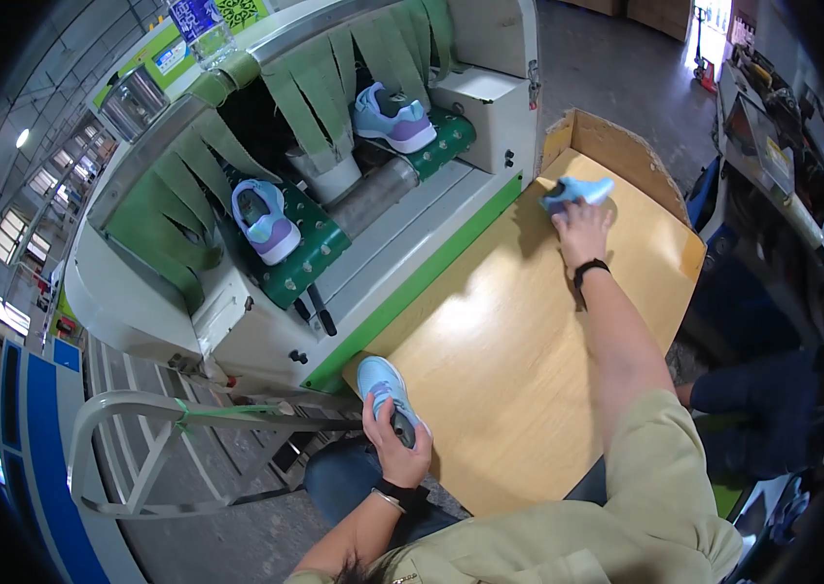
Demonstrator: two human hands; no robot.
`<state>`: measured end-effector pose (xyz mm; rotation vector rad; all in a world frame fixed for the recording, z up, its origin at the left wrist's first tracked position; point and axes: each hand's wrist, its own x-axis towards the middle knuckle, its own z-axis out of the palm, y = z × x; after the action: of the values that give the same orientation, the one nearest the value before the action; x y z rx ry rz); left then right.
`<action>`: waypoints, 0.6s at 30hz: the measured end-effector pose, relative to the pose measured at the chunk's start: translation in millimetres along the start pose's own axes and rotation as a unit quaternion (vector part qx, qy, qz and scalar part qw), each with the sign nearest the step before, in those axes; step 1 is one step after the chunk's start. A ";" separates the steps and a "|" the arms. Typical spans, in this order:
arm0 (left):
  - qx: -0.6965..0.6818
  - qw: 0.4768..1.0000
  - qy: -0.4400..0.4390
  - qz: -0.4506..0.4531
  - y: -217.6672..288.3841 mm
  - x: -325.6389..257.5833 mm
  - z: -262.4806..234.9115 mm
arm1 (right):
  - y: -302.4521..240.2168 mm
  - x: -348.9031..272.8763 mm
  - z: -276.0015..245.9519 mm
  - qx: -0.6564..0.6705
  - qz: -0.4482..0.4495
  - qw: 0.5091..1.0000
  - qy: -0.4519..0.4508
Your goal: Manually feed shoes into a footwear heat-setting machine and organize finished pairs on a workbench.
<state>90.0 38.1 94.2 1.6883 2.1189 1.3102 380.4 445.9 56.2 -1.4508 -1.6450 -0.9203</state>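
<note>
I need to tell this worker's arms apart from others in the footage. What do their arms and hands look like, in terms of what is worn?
Both forearms are bare and the hands ungloved. The left hand has a black band at the wrist with a thin silvery bangle beside it. The right hand has a slim black wristband. A khaki short sleeve covers the right upper arm.

Bare wooden table between both shoes; cardboard wall blocks beyond.
</note>
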 end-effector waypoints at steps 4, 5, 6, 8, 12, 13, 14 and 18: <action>0.016 1.000 0.020 -0.007 0.0 -3.9 -14.3 | 1.1 34.3 -30.3 0.116 0.349 0.904 -0.220; 0.009 1.000 0.017 -0.005 0.7 -3.7 -10.3 | 18.0 31.3 -23.4 0.179 0.429 0.871 -0.163; 0.009 1.000 0.013 -0.003 0.7 -4.9 -7.9 | 27.9 24.0 -16.7 0.176 0.428 0.872 -0.160; 0.008 1.000 0.011 -0.003 1.2 -7.7 -4.5 | 40.4 12.7 -9.8 0.243 0.406 0.867 -0.159; 0.007 1.000 0.024 -0.002 -5.9 -9.1 -7.3 | 2.6 -2.2 -37.5 0.452 0.369 0.752 -0.308; 0.007 1.000 0.021 0.006 -7.0 -9.0 -8.8 | -8.5 -13.0 -51.0 0.488 0.341 0.734 -0.327; 0.018 1.000 0.020 0.007 -12.9 -9.2 -10.0 | -29.6 -21.3 -76.1 0.525 0.314 0.710 -0.348; -0.055 0.995 0.052 -0.069 -1.4 -6.3 -1.9 | -74.7 -56.2 -186.4 0.616 0.224 0.661 -0.366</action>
<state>90.2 31.7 92.0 1.4330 2.1326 1.4734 324.0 248.0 90.2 -1.0421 -1.6248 1.1144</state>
